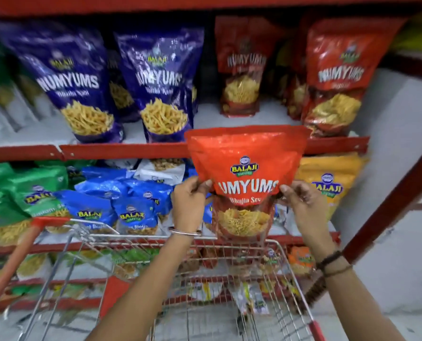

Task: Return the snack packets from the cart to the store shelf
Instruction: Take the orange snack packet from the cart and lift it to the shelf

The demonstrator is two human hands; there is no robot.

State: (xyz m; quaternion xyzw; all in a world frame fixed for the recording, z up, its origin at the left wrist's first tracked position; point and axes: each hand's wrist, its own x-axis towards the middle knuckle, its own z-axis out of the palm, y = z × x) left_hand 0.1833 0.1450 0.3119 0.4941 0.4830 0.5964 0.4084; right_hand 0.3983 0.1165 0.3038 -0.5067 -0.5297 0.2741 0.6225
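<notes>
I face the store shelf (212, 150) with the cart (205, 279) below, and I judge I'm mid-return: the next move calls for lifting the red packet (245, 168) up into the gap between two matching red packs, beside two purple ones. My left hand (189, 205) and right hand (301, 205) each pinch one side of it, fingers clamped, above the cart.

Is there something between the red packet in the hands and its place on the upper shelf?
Nothing visible: the red packet faces an open gap between two red packets.
</notes>
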